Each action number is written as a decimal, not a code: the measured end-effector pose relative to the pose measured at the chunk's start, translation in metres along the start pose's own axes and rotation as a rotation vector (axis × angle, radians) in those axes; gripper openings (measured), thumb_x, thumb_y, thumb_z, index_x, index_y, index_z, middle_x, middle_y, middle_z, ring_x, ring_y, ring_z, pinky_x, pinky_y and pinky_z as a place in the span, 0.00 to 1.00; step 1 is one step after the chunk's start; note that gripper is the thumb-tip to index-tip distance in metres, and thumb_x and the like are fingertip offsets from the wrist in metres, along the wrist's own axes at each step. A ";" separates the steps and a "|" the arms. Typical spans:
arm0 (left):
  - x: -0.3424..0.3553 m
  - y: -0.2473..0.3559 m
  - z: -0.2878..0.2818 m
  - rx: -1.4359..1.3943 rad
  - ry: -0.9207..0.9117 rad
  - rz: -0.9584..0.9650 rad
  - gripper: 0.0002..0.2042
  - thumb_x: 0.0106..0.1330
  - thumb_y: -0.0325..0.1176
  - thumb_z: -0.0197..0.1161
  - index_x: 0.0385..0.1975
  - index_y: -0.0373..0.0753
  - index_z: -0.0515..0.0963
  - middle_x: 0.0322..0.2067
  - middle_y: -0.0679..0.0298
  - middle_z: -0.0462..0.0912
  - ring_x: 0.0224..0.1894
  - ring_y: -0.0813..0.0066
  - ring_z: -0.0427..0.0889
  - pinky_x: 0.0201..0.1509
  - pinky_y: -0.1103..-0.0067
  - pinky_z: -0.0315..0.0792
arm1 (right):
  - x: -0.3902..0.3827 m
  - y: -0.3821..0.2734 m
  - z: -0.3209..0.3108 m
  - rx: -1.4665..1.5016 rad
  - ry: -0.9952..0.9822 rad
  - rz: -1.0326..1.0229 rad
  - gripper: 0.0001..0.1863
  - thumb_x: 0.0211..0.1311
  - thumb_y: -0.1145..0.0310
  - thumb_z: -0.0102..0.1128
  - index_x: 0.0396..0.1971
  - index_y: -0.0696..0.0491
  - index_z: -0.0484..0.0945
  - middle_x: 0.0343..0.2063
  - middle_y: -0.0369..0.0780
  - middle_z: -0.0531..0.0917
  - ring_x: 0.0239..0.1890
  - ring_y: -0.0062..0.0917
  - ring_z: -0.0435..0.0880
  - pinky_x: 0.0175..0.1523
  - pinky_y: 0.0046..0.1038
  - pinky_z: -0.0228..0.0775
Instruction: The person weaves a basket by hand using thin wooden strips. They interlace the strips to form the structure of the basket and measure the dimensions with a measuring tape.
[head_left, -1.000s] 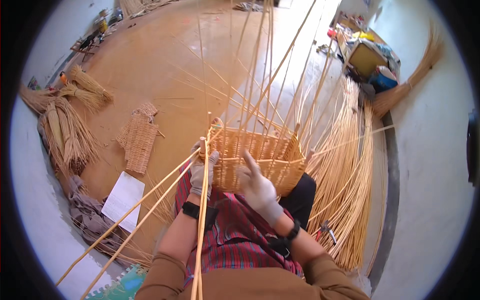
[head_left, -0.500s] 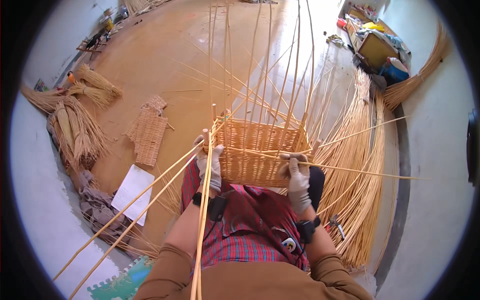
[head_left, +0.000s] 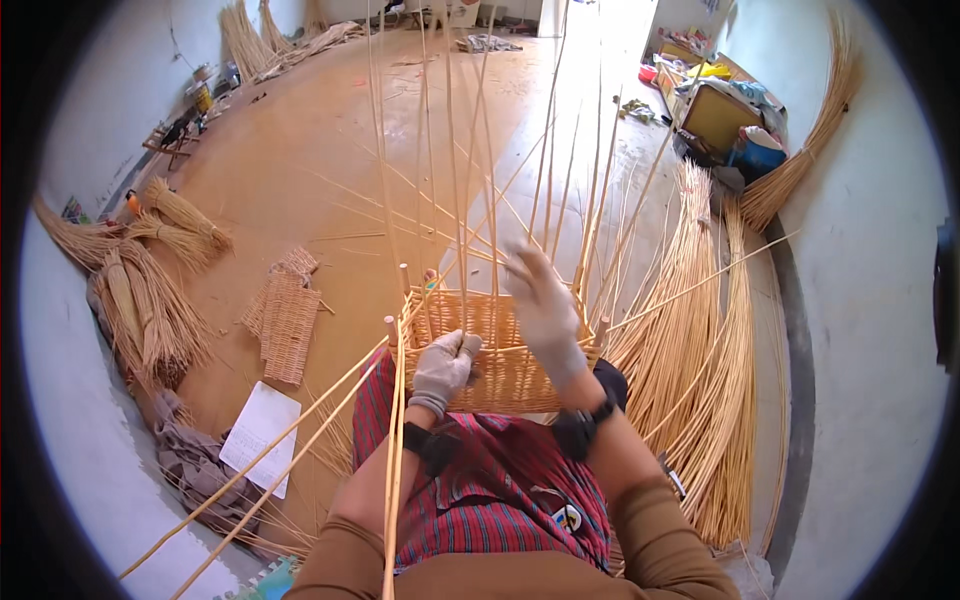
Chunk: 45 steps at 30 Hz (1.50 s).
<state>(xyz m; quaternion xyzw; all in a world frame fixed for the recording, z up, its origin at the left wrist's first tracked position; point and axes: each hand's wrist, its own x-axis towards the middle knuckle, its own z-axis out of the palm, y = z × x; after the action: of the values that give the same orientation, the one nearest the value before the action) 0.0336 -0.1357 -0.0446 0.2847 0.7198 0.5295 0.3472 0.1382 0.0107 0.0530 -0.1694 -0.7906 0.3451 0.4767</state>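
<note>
A woven willow basket (head_left: 515, 385) rests on my lap, with tall thin upright rods (head_left: 450, 190) rising from it and short thick pegs (head_left: 390, 330) at its corners. My gloved left hand (head_left: 447, 367) is closed at the near rim, around an upright rod. Long loose weaving rods (head_left: 397, 470) run from the left corner down past my left forearm. My gloved right hand (head_left: 540, 310) is raised among the uprights above the right half of the basket, fingers apart and blurred, with nothing visibly gripped.
Straw bundles (head_left: 150, 290) and flat woven panels (head_left: 285, 330) lie left, near a white sheet (head_left: 260, 430) and grey cloth (head_left: 190, 470). A long pile of rods (head_left: 690, 350) lies right. A bundle (head_left: 810, 140) leans on the right wall, beside a cluttered cabinet (head_left: 720, 110).
My left hand has moved rightward and down from the left corner peg. My right hand has let go of the horizontal rod at the rim and risen among the uprights. The basket sits lower in view.
</note>
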 end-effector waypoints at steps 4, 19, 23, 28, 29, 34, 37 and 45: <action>0.002 0.018 0.002 -0.183 -0.091 -0.130 0.14 0.77 0.41 0.62 0.38 0.34 0.80 0.25 0.64 0.83 0.21 0.76 0.83 0.25 0.78 0.77 | 0.020 -0.003 -0.001 0.104 -0.088 0.038 0.27 0.70 0.79 0.54 0.69 0.59 0.66 0.67 0.48 0.72 0.51 0.30 0.87 0.61 0.33 0.76; 0.012 0.045 0.015 0.139 0.297 0.315 0.19 0.66 0.39 0.74 0.50 0.39 0.75 0.29 0.69 0.78 0.31 0.83 0.74 0.36 0.81 0.72 | -0.117 0.051 -0.084 0.608 0.205 0.778 0.11 0.81 0.62 0.51 0.46 0.56 0.73 0.33 0.39 0.83 0.32 0.22 0.84 0.41 0.27 0.81; -0.009 0.044 0.037 0.070 0.290 0.531 0.15 0.75 0.38 0.62 0.54 0.36 0.75 0.36 0.57 0.84 0.36 0.73 0.83 0.44 0.75 0.78 | -0.131 0.059 -0.111 0.607 0.599 0.655 0.10 0.73 0.76 0.60 0.49 0.52 0.72 0.38 0.39 0.86 0.31 0.18 0.83 0.33 0.19 0.74; 0.019 0.025 0.084 0.481 -0.202 0.162 0.23 0.78 0.51 0.53 0.46 0.32 0.79 0.39 0.48 0.86 0.40 0.58 0.87 0.43 0.65 0.79 | -0.107 0.064 -0.104 0.459 0.354 0.440 0.14 0.71 0.78 0.61 0.53 0.54 0.71 0.42 0.41 0.85 0.40 0.23 0.85 0.45 0.24 0.78; 0.012 0.022 0.084 0.457 -0.147 0.114 0.24 0.78 0.52 0.53 0.44 0.32 0.80 0.36 0.49 0.86 0.37 0.59 0.88 0.42 0.65 0.79 | -0.079 0.056 -0.096 -0.063 0.203 0.358 0.18 0.72 0.76 0.59 0.59 0.55 0.72 0.51 0.46 0.84 0.47 0.28 0.85 0.52 0.29 0.77; 0.005 0.045 0.099 0.314 -0.085 -0.099 0.24 0.77 0.54 0.56 0.38 0.34 0.81 0.23 0.54 0.84 0.21 0.64 0.85 0.31 0.69 0.78 | -0.011 0.038 -0.084 -0.062 -0.018 0.125 0.24 0.72 0.78 0.52 0.67 0.54 0.69 0.57 0.48 0.81 0.55 0.29 0.83 0.54 0.31 0.77; 0.002 0.047 0.097 0.333 -0.086 -0.051 0.20 0.74 0.51 0.62 0.38 0.35 0.81 0.29 0.56 0.86 0.22 0.70 0.84 0.28 0.72 0.77 | -0.114 0.086 -0.110 0.506 0.429 0.329 0.18 0.76 0.71 0.53 0.63 0.55 0.73 0.46 0.40 0.83 0.45 0.23 0.84 0.52 0.29 0.78; -0.053 0.026 0.069 -0.124 0.066 0.406 0.12 0.67 0.23 0.69 0.48 0.39 0.80 0.39 0.61 0.86 0.41 0.73 0.84 0.46 0.77 0.79 | -0.113 0.034 -0.089 -0.203 -0.086 0.355 0.24 0.74 0.65 0.59 0.65 0.57 0.71 0.53 0.54 0.83 0.55 0.46 0.84 0.58 0.36 0.77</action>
<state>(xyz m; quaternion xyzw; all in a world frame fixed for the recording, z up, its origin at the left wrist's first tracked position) 0.1214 -0.1308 -0.0225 0.3846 0.6245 0.6409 0.2265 0.2690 0.0017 -0.0158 -0.3384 -0.7986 0.3493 0.3547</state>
